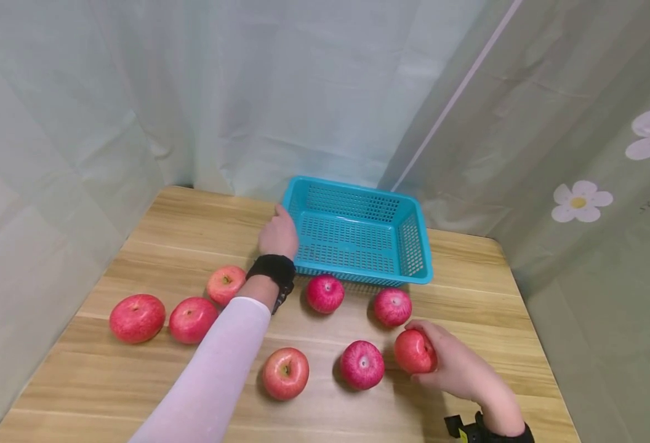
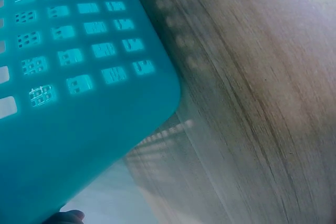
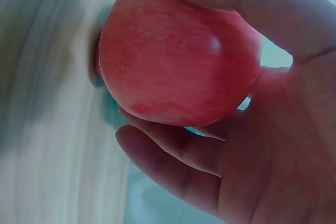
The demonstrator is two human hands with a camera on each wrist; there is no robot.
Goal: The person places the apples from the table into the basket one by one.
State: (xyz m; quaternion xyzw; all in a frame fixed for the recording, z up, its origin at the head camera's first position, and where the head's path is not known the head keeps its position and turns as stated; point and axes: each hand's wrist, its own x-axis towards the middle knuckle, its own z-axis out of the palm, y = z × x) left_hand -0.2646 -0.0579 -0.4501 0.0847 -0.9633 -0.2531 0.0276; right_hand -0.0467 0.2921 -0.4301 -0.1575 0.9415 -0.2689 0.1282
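Observation:
My right hand (image 1: 458,363) holds a red apple (image 1: 413,351) just over the right part of the table. In the right wrist view the thumb lies over the top of the apple (image 3: 178,56) and the fingers (image 3: 168,171) curl beneath it. At the back, my left hand (image 1: 279,235) grips the left rim of a blue plastic basket (image 1: 358,274). The left wrist view shows the basket's perforated wall (image 2: 105,114) close up, with only a fingertip (image 2: 68,216) at the bottom edge; the other fingers are hidden there. No fruit lies inside the basket.
Dark red apples (image 1: 325,293) (image 1: 393,307) sit before the basket, with another apple (image 1: 362,365) nearer me. A lighter apple (image 1: 285,373) stands at front centre. Three more apples (image 1: 137,318) gather left of my left forearm. Pale curtains (image 1: 325,92) surround the wooden table (image 1: 192,215).

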